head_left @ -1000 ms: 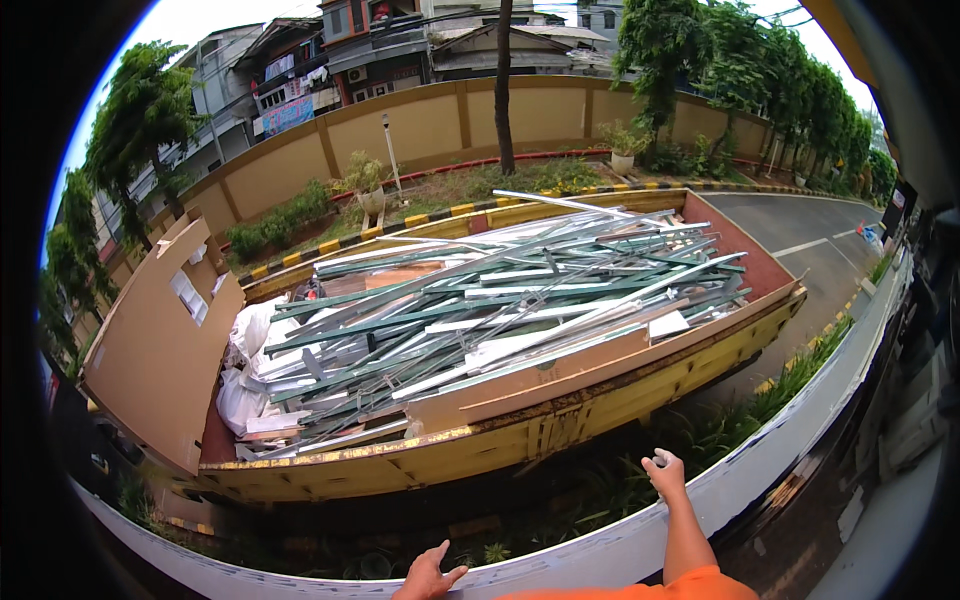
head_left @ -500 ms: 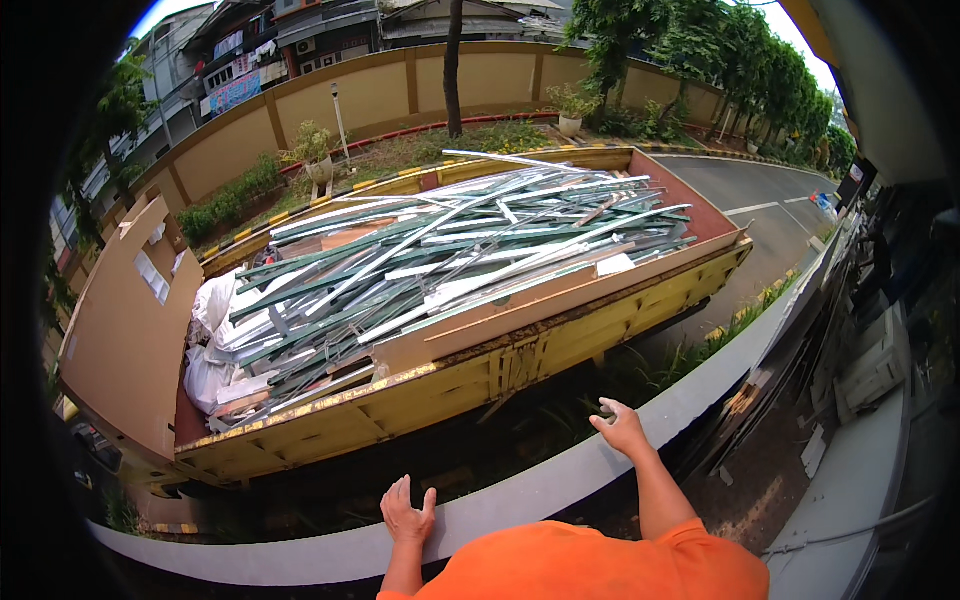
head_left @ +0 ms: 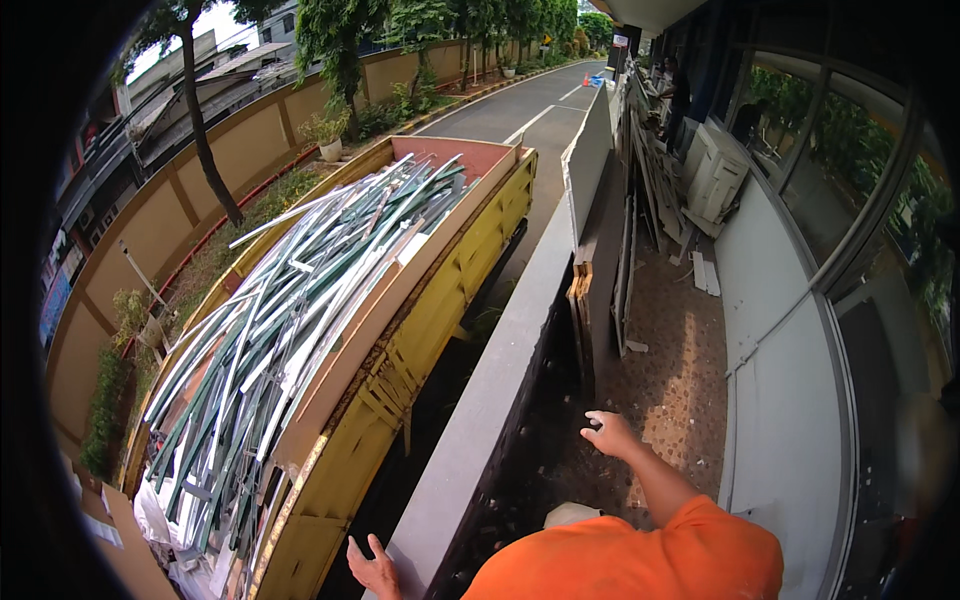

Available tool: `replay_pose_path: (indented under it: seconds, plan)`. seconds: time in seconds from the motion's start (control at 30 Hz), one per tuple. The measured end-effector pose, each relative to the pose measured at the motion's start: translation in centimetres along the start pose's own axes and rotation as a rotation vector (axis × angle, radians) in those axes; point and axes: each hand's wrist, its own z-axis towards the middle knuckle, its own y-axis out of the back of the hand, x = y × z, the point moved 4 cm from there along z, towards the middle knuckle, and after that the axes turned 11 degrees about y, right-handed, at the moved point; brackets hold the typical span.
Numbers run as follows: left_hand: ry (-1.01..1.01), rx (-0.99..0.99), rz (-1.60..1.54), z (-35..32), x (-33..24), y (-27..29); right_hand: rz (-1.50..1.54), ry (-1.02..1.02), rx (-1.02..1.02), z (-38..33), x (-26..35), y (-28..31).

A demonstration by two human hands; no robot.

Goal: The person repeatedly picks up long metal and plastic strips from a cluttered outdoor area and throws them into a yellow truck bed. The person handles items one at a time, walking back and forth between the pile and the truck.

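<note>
While the left hand [head_left: 374, 570] spreads its fingers, empty, beside the ledge [head_left: 470, 440], the right hand [head_left: 612, 436], fingers apart, hangs empty near boards [head_left: 601, 275] standing upright alongside; one careless knock could topple them.

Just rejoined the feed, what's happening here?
A person in an orange shirt is beside a grey ledge; beyond it, a yellow truck bed is heaped with green and white strips. The left hand is by the ledge, contact unclear, the right hand above the walkway near upright boards; both look empty.
</note>
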Motion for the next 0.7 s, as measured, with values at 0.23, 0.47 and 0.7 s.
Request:
replay_pose_path:
  seconds: [0.23,0.47,0.7]
  plan:
    - [-0.091,-0.131,-0.047,-0.2,-0.2,-0.7,0.000,-0.215,0.096,-8.9,-12.3,1.4]
    - [-0.402,-0.184,-0.058,-13.7,-13.3,-6.2,0.042,-0.324,0.232,-15.8,-25.7,6.9]
    - [-0.795,0.224,-0.126,-35.0,-23.1,-14.0,0.107,-0.615,-0.006,-27.7,-43.3,13.5]
